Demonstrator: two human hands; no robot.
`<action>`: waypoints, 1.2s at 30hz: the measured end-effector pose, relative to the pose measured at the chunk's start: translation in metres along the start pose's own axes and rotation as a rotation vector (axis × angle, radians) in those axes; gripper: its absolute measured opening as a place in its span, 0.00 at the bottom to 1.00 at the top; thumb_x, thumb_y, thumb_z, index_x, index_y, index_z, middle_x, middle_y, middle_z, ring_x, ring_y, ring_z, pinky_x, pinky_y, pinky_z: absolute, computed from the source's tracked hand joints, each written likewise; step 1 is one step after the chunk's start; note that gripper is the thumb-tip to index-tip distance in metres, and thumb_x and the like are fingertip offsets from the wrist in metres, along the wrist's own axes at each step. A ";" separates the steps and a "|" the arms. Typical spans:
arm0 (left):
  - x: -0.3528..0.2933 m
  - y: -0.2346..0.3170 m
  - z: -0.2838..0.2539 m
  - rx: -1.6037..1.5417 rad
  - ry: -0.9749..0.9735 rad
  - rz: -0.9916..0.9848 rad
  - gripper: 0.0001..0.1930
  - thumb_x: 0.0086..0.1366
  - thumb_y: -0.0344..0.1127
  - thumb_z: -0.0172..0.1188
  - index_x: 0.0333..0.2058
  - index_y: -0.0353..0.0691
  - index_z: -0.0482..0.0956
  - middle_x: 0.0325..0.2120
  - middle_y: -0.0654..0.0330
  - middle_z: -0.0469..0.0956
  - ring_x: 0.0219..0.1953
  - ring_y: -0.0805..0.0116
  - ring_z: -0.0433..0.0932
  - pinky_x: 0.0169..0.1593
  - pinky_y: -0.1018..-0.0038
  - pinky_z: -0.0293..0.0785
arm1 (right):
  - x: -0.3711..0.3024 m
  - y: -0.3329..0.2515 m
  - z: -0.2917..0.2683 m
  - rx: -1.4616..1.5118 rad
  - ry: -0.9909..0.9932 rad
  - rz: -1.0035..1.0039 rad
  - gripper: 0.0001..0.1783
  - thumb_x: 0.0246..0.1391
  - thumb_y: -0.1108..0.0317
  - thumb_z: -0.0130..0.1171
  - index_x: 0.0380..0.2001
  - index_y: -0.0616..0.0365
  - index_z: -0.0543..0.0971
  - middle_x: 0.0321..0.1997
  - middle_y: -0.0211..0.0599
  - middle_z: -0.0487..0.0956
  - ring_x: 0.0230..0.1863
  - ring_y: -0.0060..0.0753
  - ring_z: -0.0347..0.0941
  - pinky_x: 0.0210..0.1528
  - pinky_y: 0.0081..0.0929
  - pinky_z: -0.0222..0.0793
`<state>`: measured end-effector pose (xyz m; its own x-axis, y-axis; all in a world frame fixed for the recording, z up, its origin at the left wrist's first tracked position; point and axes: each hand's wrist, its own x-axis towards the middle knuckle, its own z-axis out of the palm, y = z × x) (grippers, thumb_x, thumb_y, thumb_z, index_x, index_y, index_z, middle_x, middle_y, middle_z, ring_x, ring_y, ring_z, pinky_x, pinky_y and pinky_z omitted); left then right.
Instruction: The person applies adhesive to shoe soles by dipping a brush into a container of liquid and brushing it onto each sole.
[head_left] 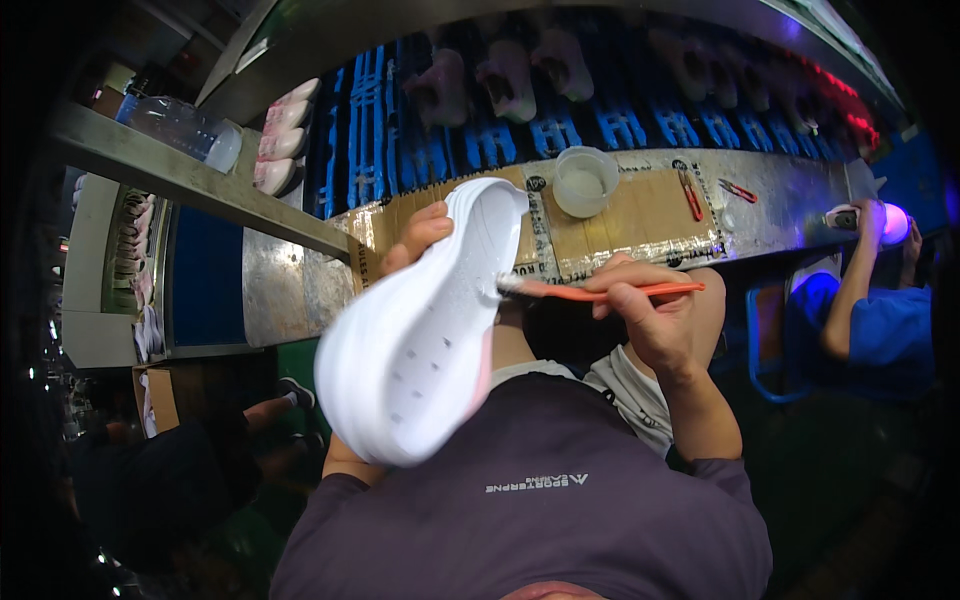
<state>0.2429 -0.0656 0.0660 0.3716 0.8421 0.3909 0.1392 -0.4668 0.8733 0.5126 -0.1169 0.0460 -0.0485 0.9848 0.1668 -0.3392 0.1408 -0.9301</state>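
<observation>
My left hand [425,232] is closed round the far left edge of a white shoe sole [385,350], which is tilted with its hollow inside facing up. Part of that hand is hidden behind the sole. A pink patch shows along the sole's right side, and small dark marks dot its inside. In my right hand [655,315] the fingers pinch a brush with an orange handle [580,293]. Its white bristles touch the inner right rim of the sole, at the narrow part. A translucent plastic cup [583,184] with cloudy whitish contents stands on the bench beyond the brush.
Cardboard [640,225] covers part of the metal bench. Two red-handled thread snips [692,197] lie at its right. Behind runs a blue slatted conveyor [480,140] carrying several shoes. A metal beam [190,170] with a clear bottle [180,130] crosses the left. A co-worker [880,320] handles a shoe at right.
</observation>
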 end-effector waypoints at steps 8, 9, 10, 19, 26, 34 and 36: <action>-0.002 0.002 -0.014 -0.407 0.065 -0.248 0.32 0.73 0.41 0.63 0.71 0.51 0.62 0.69 0.54 0.63 0.70 0.55 0.69 0.52 0.69 0.89 | 0.012 0.006 -0.004 -0.062 0.089 0.020 0.09 0.68 0.74 0.61 0.45 0.68 0.87 0.39 0.39 0.85 0.40 0.26 0.82 0.46 0.24 0.78; -0.003 -0.005 -0.006 -0.277 0.084 -0.073 0.35 0.71 0.39 0.65 0.72 0.53 0.60 0.69 0.54 0.64 0.71 0.53 0.68 0.55 0.67 0.86 | 0.017 0.008 -0.003 -0.109 0.077 0.008 0.09 0.67 0.75 0.62 0.45 0.67 0.87 0.39 0.39 0.85 0.40 0.25 0.82 0.47 0.24 0.78; -0.006 -0.011 0.001 -0.077 0.099 0.138 0.38 0.69 0.37 0.66 0.73 0.55 0.58 0.68 0.54 0.65 0.71 0.51 0.67 0.59 0.64 0.82 | 0.021 0.010 -0.003 -0.159 0.066 0.009 0.09 0.67 0.75 0.62 0.46 0.67 0.87 0.39 0.39 0.86 0.41 0.25 0.83 0.47 0.23 0.78; -0.009 -0.051 -0.020 0.232 0.049 0.526 0.52 0.56 0.33 0.79 0.74 0.72 0.57 0.65 0.51 0.73 0.71 0.44 0.68 0.72 0.52 0.71 | 0.014 -0.012 0.005 -0.328 -0.174 -0.208 0.08 0.58 0.73 0.69 0.40 0.65 0.89 0.31 0.37 0.87 0.35 0.32 0.78 0.43 0.30 0.72; 0.004 -0.008 0.003 0.158 0.123 0.406 0.45 0.60 0.34 0.76 0.72 0.52 0.61 0.66 0.50 0.69 0.70 0.47 0.69 0.71 0.54 0.71 | 0.006 -0.010 -0.002 -0.085 -0.153 -0.059 0.09 0.61 0.72 0.66 0.40 0.67 0.89 0.29 0.37 0.87 0.33 0.31 0.77 0.43 0.28 0.73; -0.016 -0.105 -0.037 -0.896 0.114 -0.563 0.43 0.71 0.59 0.52 0.73 0.30 0.59 0.63 0.42 0.73 0.64 0.49 0.76 0.65 0.57 0.75 | 0.012 0.046 -0.028 0.325 0.269 0.034 0.12 0.71 0.69 0.59 0.48 0.68 0.84 0.40 0.38 0.85 0.39 0.24 0.79 0.48 0.22 0.74; -0.043 -0.139 -0.041 -1.204 0.088 -0.677 0.41 0.75 0.59 0.43 0.73 0.30 0.59 0.65 0.38 0.72 0.60 0.45 0.79 0.65 0.58 0.77 | 0.011 0.056 -0.042 0.269 0.304 0.070 0.12 0.71 0.69 0.60 0.48 0.68 0.84 0.38 0.36 0.85 0.39 0.23 0.79 0.48 0.21 0.74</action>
<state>0.1697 -0.0256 -0.0596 0.4852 0.8440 -0.2287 -0.6196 0.5164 0.5911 0.5324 -0.0938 -0.0181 0.1859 0.9819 -0.0358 -0.5802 0.0803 -0.8105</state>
